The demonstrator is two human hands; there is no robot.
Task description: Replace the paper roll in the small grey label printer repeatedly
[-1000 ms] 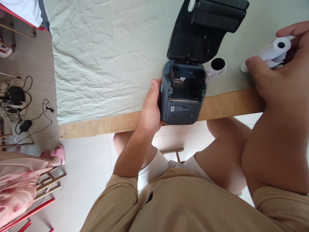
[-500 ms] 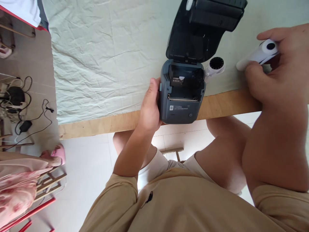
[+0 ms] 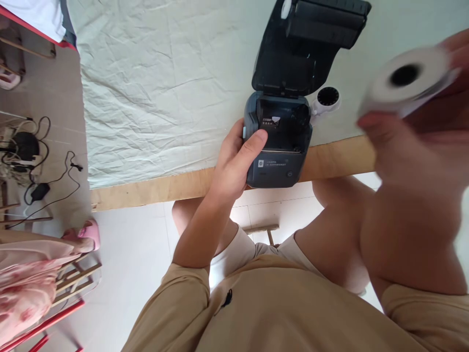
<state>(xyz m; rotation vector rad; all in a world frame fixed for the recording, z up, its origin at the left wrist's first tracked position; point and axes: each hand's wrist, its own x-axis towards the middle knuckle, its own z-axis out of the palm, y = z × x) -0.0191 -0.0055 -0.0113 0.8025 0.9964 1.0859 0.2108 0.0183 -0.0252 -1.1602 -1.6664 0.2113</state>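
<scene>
A dark blue-grey label printer (image 3: pixel 276 168) rests at the table's front edge, its black lid (image 3: pixel 296 58) swung up and back so the inner bay shows. My left hand (image 3: pixel 234 161) grips the printer's left side, with the thumb over the rim of the bay. Off to the right, my right hand (image 3: pixel 414 132) holds a white paper roll (image 3: pixel 384 93) raised above the cloth; hand and roll are blurred by motion. The roll's dark core hole faces up toward me. A small white thing with a round black face (image 3: pixel 328 97) lies just right of the printer.
A pale green cloth (image 3: pixel 164 88) covers the table, leaving a bare wooden edge (image 3: pixel 154 188) at the front. Tangled cables (image 3: pixel 25 151) and a black adapter (image 3: pixel 39 191) lie at the left. Another person's foot in a pink slipper (image 3: pixel 90 233) is at lower left.
My right hand has lifted the paper roll from near the cloth, closer to the camera, and turned its end more upward. My left thumb has moved from the printer's side onto the bay's rim.
</scene>
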